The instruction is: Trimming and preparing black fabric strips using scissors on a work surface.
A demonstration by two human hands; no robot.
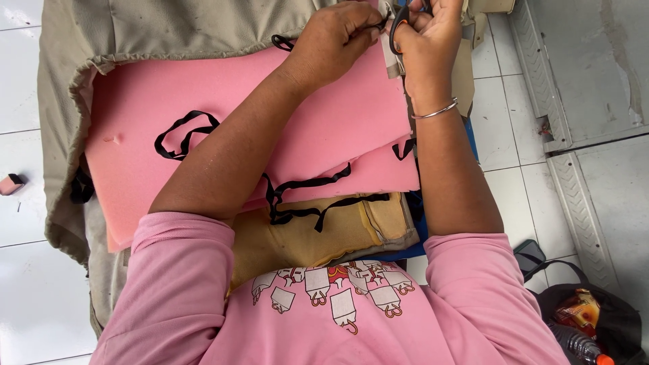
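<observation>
A thick pink foam slab (223, 115) lies across my lap, partly wrapped in a beige fabric cover (169, 27). Black straps (186, 132) trail over the foam. My left hand (338, 37) pinches a black strap at the foam's far edge. Just beside it, my right hand (429, 34), with a silver bangle on the wrist, grips a pair of black-handled scissors (400, 20) whose blades point toward that strap. A tan padded piece (311, 233) with black ties rests near my body.
White floor tiles (27, 270) surround me. A small pink foam scrap (10, 184) lies at the left. At the lower right sits a dark bag (595, 318) with a bottle and a snack packet. A metal door track (574, 135) runs along the right.
</observation>
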